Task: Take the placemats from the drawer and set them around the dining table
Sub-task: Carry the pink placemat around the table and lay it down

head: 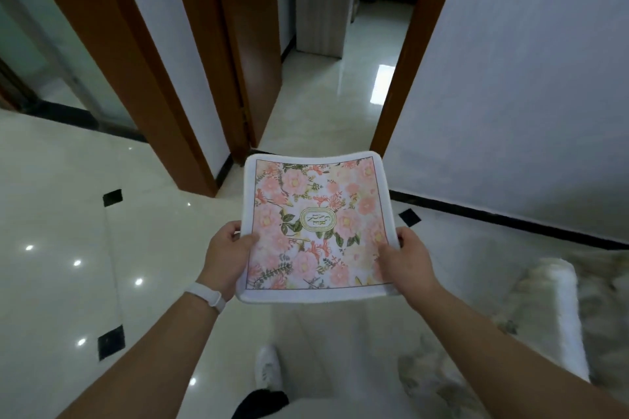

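Observation:
A square placemat [315, 224] with a pink floral print and a white border is held flat in front of me, above the floor. My left hand [228, 250] grips its left edge, thumb on top. Its right edge is held the same way by my right hand [406, 257]. The white border looks thick, so I cannot tell if one mat or a stack is held. No drawer or dining table is in view.
I stand on a glossy tiled floor [68, 214] in a hallway. Brown door frames [143, 54] stand ahead at left and centre, an open doorway leads to a room with a wooden cabinet [323, 3]. A white wall [527, 78] is at right, a marbled rug [544, 316] lower right.

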